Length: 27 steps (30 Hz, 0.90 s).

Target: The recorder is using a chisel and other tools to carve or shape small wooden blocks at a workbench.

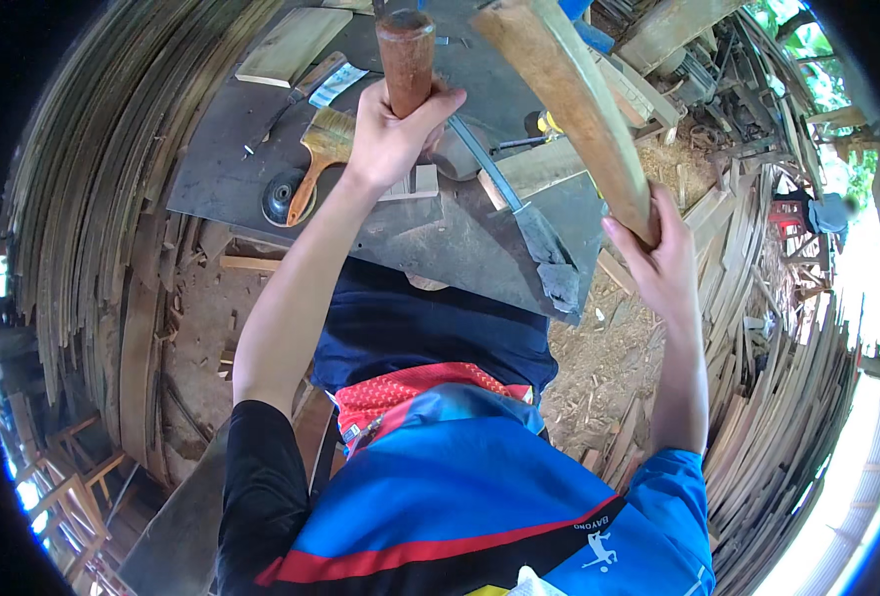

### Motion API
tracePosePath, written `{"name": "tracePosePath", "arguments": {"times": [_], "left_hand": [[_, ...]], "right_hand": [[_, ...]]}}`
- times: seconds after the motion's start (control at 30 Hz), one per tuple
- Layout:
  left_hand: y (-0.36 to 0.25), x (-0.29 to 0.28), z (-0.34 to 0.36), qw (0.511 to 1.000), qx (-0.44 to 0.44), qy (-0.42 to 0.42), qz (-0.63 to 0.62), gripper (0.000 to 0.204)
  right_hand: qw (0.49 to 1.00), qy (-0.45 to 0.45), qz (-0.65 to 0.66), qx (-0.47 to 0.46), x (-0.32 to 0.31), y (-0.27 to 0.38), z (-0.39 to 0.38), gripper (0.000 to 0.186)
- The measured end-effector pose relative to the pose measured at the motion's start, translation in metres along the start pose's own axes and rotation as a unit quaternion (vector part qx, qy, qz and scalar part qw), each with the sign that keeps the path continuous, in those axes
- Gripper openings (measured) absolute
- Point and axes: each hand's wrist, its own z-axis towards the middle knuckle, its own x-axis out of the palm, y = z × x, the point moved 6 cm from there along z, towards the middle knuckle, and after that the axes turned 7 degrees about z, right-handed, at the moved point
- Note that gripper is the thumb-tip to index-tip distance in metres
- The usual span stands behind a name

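Observation:
In front of me, my left hand (400, 139) is wrapped round a reddish-brown, round wooden tool handle (406, 62). Its blunt end points up, and whatever lies below my fist is hidden. My right hand (661, 253) grips the lower end of a thick, slightly curved wooden club (579, 99), which slants up and left above the table. A long narrow metal bar (486, 167) runs from beside my left fist towards a flat grey piece (541, 238) at the table's near right corner. I cannot tell whether the bar joins the held handle.
On the dark table (420, 238) lie a wide brush (322, 149), a black round disc (283, 197), a wooden-handled tool (313, 77) and pale boards (293, 46). Stacked wood strips (112, 169) rise at the left, with more planks (758, 397) at the right. Shavings cover the floor (599, 368).

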Motion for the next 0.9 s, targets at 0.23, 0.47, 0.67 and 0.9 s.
{"name": "tracePosePath", "arguments": {"times": [0.23, 0.47, 0.67, 0.9], "left_hand": [[0.008, 0.010, -0.002, 0.999, -0.006, 0.040, -0.035, 0.029], [0.011, 0.004, -0.005, 0.998, -0.002, 0.007, -0.058, 0.027], [0.011, 0.006, -0.006, 0.998, -0.004, 0.004, -0.055, 0.025], [0.011, -0.001, -0.005, 0.998, -0.012, -0.001, -0.054, 0.026]], "right_hand": [[0.991, 0.003, -0.058, -0.118, -0.039, 0.078, -0.004, 0.050], [0.992, 0.079, -0.102, 0.008, -0.041, 0.101, 0.005, 0.049], [0.993, 0.047, -0.082, -0.067, -0.038, 0.116, 0.008, 0.047], [0.993, 0.046, -0.102, -0.023, -0.035, 0.117, 0.012, 0.046]]}}
